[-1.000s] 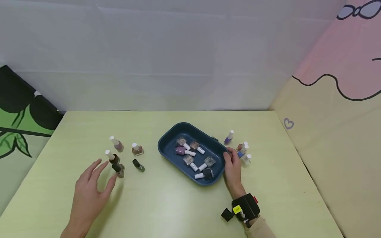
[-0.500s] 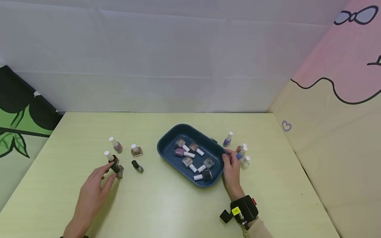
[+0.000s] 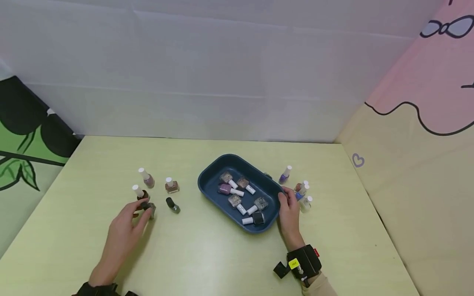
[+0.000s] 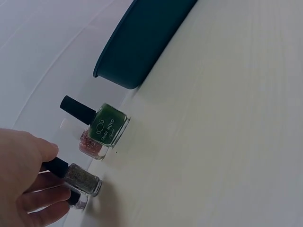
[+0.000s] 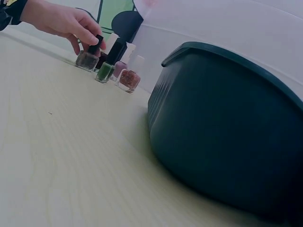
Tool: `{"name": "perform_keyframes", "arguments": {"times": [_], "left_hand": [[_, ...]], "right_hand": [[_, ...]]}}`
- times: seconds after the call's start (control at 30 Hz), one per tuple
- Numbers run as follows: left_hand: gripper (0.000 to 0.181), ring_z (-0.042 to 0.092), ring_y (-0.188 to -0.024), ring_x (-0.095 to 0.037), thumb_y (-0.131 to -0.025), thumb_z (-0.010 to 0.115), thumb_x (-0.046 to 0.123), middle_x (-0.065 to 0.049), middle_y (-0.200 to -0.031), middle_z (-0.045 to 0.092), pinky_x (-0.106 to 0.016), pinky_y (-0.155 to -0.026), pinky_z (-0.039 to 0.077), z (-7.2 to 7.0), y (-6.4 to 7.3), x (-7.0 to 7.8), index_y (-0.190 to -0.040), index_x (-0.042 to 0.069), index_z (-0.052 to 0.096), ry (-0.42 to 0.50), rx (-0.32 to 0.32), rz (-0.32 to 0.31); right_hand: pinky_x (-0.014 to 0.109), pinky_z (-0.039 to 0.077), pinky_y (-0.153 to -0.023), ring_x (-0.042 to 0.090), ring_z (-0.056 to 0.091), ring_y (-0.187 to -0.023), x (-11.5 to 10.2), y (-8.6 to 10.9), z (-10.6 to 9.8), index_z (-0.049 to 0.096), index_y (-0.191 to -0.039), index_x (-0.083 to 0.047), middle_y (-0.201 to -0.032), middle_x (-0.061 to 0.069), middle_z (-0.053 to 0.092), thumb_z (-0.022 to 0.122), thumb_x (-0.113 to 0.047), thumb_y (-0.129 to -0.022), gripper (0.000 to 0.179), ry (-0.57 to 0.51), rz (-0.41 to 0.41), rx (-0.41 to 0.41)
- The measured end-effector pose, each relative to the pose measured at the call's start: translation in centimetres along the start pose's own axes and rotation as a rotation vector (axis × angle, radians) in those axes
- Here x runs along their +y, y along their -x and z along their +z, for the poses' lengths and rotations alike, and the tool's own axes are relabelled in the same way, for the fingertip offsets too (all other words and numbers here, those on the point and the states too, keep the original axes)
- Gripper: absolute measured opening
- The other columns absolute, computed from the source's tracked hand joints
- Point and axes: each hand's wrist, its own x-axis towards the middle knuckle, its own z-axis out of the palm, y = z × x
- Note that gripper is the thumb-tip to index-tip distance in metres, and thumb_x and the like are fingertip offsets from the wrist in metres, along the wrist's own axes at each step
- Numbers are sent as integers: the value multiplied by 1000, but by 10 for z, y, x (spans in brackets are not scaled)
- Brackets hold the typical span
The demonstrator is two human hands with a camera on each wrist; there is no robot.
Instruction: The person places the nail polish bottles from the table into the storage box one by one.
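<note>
My left hand pinches the black cap of a glittery grey nail polish bottle, which stands on the table in the right wrist view. Just behind it is a dark bottle with a white cap, partly covered by the fingers. A green nail polish bottle with a black cap stands to its right. My right hand grips the right end of a dark blue tray, thumb over the rim. Inside lie several nail polish bottles, among them a purple one and a black one.
Left of the tray stand a mauve bottle and a reddish glitter bottle. Beyond my right hand are a purple bottle, a blue one and a clear one. A wall rises at the table's back edge.
My left hand has moved forward and right, its spread fingers closing onto the black cap of the grey glitter bottle. The right hand stays on the tray.
</note>
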Motion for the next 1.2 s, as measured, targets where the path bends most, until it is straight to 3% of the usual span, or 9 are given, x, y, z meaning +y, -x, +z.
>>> {"name": "perform_keyframes", "arguments": {"times": [0.23, 0.33, 0.43, 0.6, 0.73, 0.83, 0.97, 1.1, 1.2], "left_hand": [[32, 71, -95, -40, -97, 69, 4, -27, -121, 68, -43, -77, 59, 4, -1, 6, -128, -4, 63, 28, -19, -52], [31, 71, -93, -40, -97, 69, 3, -28, -121, 67, -32, -76, 59, 6, -1, 6, -127, -5, 63, 50, -20, -51], [29, 72, -93, -38, -97, 69, 2, -27, -120, 68, -17, -76, 53, 7, 0, 6, -125, -5, 64, 57, -9, -51], [26, 71, -92, -39, -97, 69, 0, -25, -117, 70, -18, -81, 50, 8, 5, 9, -122, -6, 65, 53, 37, -61], [25, 71, -92, -34, -95, 69, -3, -23, -115, 71, -1, -82, 40, 8, 7, 15, -120, -6, 65, 74, 118, -62], [26, 69, -95, -14, -93, 70, -7, -22, -113, 72, 1, -85, 39, 7, 5, 23, -119, -8, 66, 124, 205, -33], [28, 57, -100, 13, -91, 70, -12, -22, -111, 72, -1, -89, 42, 2, -1, 36, -118, -9, 66, 196, 307, 33], [30, 54, -103, 17, -89, 70, -14, -21, -108, 72, -2, -90, 42, -2, -8, 51, -119, -8, 67, 236, 346, 86], [31, 56, -103, 14, -88, 72, -14, -20, -107, 72, -4, -92, 43, -1, -13, 63, -118, -7, 67, 260, 330, 131]], "right_hand": [[18, 41, -91, 17, 53, -106, 0, 2, -1, 61, -132, 1, -124, 20, 62, 47, -19, -109, 33, 6, 15, 8], [18, 40, -92, 16, 51, -107, 0, 3, -2, 61, -132, 0, -125, 18, 61, 47, -19, -109, 33, 16, 19, 12], [19, 40, -93, 14, 51, -107, 1, 3, -3, 60, -134, 0, -128, 17, 61, 46, -19, -109, 34, 24, 21, 5], [18, 41, -92, 16, 51, -106, 1, 3, -1, 60, -133, 2, -127, 19, 61, 45, -19, -109, 34, 27, 11, 1], [17, 41, -92, 18, 52, -106, 1, 3, 0, 60, -131, 2, -125, 19, 62, 46, -19, -109, 34, 24, 5, 7], [17, 41, -92, 18, 52, -107, 2, 2, -1, 60, -132, 2, -126, 19, 61, 45, -20, -109, 35, 29, 5, 4], [17, 40, -96, 19, 50, -112, 2, 1, -1, 58, -134, 2, -131, 18, 60, 44, -22, -110, 36, 29, 17, -10], [17, 40, -98, 20, 50, -114, 2, 2, -1, 58, -134, 1, -133, 18, 60, 44, -22, -110, 36, 27, 27, -9], [17, 40, -97, 20, 51, -114, 2, 3, 0, 58, -133, 2, -132, 19, 60, 44, -22, -110, 36, 24, 19, -2]]}}
